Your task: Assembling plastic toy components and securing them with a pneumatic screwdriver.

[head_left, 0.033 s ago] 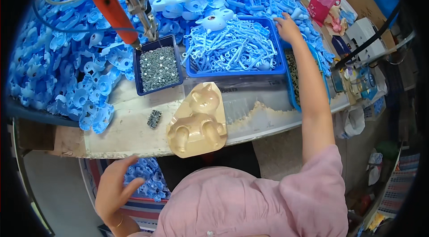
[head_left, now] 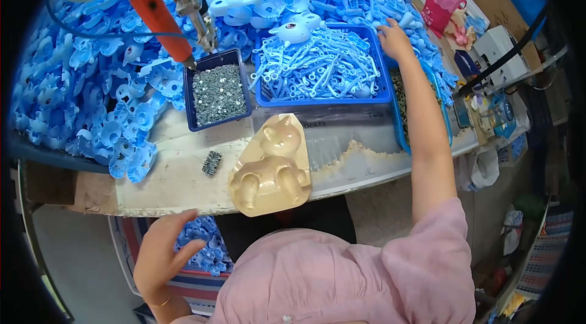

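Observation:
My left hand (head_left: pixel 163 254) hangs in front of the table's near edge, thumb and fingers apart, holding nothing. Below it lie blue moulded plastic parts (head_left: pixel 204 244) on a striped cloth. My right arm stretches far across the table. At its end, my right hand (head_left: pixel 395 40) is beside the rear right corner of a blue basket (head_left: pixel 262 101), its fingers spread at the heap of blue plastic parts (head_left: pixel 390 3); no held part shows. The basket holds many thin blue pieces, with a blue animal-head part (head_left: pixel 297 29) on top. A tan animal-shaped mould (head_left: pixel 268 189) sits at the table's near edge.
A dark blue tray of small screws (head_left: pixel 218 95) stands under an orange-and-black powered screwdriver (head_left: pixel 162 25). A small screw cluster (head_left: pixel 212 163) lies nearby. My right forearm passes over another blue basket (head_left: pixel 448 122). Blue shells (head_left: pixel 79 80) cover the left; a pink bag (head_left: pixel 438 9) is far right.
My left hand has shifted slightly to the right and upward. My right hand is almost in the same place, its fingers a little moved.

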The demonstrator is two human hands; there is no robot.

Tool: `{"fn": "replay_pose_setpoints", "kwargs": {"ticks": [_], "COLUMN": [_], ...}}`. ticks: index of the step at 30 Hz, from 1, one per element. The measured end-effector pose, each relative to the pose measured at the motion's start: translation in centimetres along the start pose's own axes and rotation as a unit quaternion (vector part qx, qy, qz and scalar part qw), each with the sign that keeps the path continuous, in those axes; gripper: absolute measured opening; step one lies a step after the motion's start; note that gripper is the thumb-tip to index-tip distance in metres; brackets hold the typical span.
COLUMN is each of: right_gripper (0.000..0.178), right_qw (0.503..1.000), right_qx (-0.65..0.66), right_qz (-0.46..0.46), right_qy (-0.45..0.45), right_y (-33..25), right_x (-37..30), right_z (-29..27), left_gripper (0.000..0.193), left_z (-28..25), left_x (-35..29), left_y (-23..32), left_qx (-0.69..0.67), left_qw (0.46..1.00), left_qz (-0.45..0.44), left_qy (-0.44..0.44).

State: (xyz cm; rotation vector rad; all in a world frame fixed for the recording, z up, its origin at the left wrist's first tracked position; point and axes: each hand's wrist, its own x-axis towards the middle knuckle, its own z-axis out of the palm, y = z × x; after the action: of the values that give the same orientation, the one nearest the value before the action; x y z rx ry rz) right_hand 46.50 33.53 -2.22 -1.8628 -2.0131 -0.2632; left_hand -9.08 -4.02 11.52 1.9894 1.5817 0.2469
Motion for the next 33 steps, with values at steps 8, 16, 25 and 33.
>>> {"fn": "replay_pose_setpoints", "kwargs": {"ticks": [8,16,25,33], "right_gripper": [0.022,0.024,0.042,0.043], "right_qw": [0.918,0.645,0.993,0.991], "right_qx": [0.39,0.589,0.05,-0.088], "right_qz": [0.061,-0.044,0.073,0.039], "right_qy": [-0.03,-0.484,0.082,0.094], "right_y": [-2.5,-17.5,-0.3,1.6], "right_x": [-2.5,-13.3,1.8,5.5], "right_z": [-8.7,-13.9,-2.6,1.3], "left_gripper": [0.041,0.046,0.046,0.051], "left_z": [3.1,11.1,11.5,15.4], "left_x": [8.6,16.3,13.1,10.6], "left_y": [4.1,8.2,5.7,3.4], "left_qx": [-0.055,-0.115,-0.05,0.06], "left_qw": [0.977,0.909,0.918,0.909], "left_qz": [0.205,0.367,0.362,0.346], "left_qy": [-0.005,0.158,0.156,0.226]}}
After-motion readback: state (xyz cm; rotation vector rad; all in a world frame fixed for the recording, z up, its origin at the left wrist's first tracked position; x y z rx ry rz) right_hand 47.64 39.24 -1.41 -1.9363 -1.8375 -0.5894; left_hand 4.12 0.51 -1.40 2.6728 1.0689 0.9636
